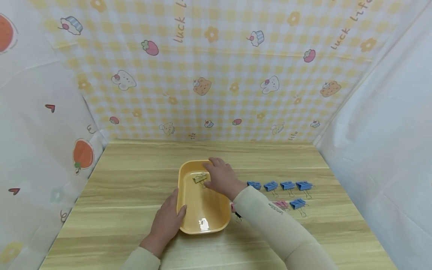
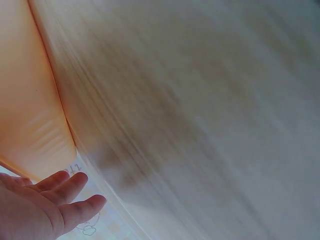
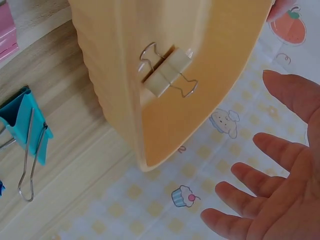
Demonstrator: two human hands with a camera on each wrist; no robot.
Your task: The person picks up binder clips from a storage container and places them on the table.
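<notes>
A yellow tray [image 1: 202, 221] stands on the table with a yellow binder clip [image 1: 200, 178] in its far part; the clip [image 3: 167, 72] shows wire handles spread to both sides in the right wrist view. My left hand [image 1: 165, 219] holds the tray's left side, thumb over the rim and fingers along the outer wall. In the left wrist view, that hand's fingers [image 2: 70, 187] lie fairly straight beside the tray. My right hand [image 1: 222, 178] is above the tray's far right rim, fingers spread and holding nothing.
Blue binder clips [image 1: 287, 185] form a row right of the tray. Nearer me lie another blue clip [image 1: 298, 203], a pink clip [image 1: 281, 204] and a black clip [image 1: 238, 215], partly covered by my right forearm. A checked cloth [image 1: 229, 112] hangs behind the table.
</notes>
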